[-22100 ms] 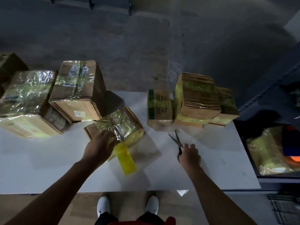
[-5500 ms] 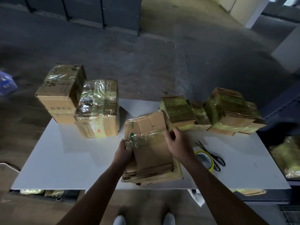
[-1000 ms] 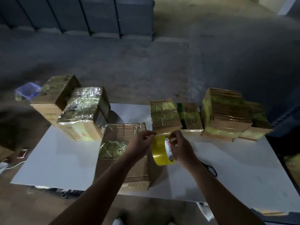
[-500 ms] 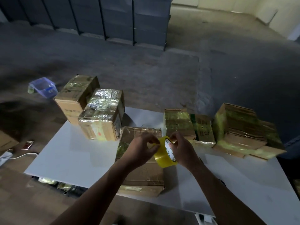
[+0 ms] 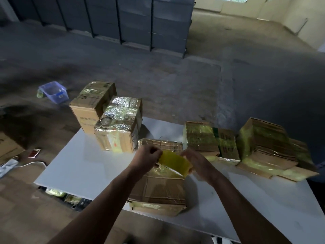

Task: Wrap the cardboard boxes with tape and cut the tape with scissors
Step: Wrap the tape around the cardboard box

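A flat cardboard box (image 5: pixel 158 189) lies at the near edge of the white table (image 5: pixel 84 169), partly covered in tape. Just above it I hold a roll of yellow tape (image 5: pixel 174 162) between both hands. My left hand (image 5: pixel 147 158) pinches the roll's left side, where the tape's free end seems to be. My right hand (image 5: pixel 197 162) grips the roll from the right. The scissors are hidden from view.
Two taped boxes (image 5: pixel 117 127) stand at the table's back left, and several taped boxes (image 5: pixel 263 147) lie along the back right. A blue plastic bin (image 5: pixel 53 91) sits on the floor to the left. Dark shelving (image 5: pixel 123 23) lines the far wall.
The camera has tilted up, so the hands and box sit lower in view. The roll has turned, its yellow outer face now towards me, and my hands have spread slightly apart.
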Demonstrator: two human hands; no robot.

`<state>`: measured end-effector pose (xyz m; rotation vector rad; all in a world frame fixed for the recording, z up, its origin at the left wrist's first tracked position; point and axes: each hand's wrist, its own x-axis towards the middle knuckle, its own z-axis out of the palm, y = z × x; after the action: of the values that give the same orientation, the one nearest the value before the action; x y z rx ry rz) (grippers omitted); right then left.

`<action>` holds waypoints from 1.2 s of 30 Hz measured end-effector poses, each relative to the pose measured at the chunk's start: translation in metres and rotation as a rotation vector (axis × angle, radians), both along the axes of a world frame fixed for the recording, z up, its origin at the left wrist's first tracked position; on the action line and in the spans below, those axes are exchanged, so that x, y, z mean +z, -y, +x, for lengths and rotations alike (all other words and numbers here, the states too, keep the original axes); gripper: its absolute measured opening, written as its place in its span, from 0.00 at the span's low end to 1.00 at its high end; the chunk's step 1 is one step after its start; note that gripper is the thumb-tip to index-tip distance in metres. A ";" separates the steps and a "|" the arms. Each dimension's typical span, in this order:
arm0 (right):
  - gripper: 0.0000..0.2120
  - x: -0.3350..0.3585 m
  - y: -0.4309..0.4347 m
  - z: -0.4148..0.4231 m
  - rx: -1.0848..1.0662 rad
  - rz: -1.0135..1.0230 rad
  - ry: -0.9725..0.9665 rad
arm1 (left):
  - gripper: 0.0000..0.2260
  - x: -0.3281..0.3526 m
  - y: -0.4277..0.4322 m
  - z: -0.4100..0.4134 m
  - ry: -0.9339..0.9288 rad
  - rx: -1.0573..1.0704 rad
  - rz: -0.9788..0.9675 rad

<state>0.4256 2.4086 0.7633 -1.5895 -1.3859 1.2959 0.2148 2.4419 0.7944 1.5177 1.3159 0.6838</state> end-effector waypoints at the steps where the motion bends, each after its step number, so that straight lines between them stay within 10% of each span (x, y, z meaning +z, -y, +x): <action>1: 0.16 0.002 0.001 -0.002 -0.005 -0.021 -0.082 | 0.06 0.000 -0.002 -0.005 0.088 0.071 -0.100; 10: 0.33 0.007 -0.010 -0.036 -0.020 0.256 0.066 | 0.06 -0.005 -0.006 -0.028 0.260 0.249 -0.314; 21: 0.18 0.027 -0.031 -0.063 0.046 0.282 0.439 | 0.07 -0.029 -0.014 -0.061 0.225 0.381 -0.332; 26: 0.26 0.033 -0.044 -0.075 0.150 0.256 0.857 | 0.07 -0.041 -0.021 -0.077 0.154 0.421 -0.337; 36: 0.26 0.032 -0.046 -0.098 0.249 0.176 1.035 | 0.14 -0.075 -0.020 -0.086 0.184 0.356 -0.428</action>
<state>0.3272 2.4545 0.7955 -2.1020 -2.2715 0.3746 0.1291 2.4621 0.7189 0.8679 1.4915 0.6894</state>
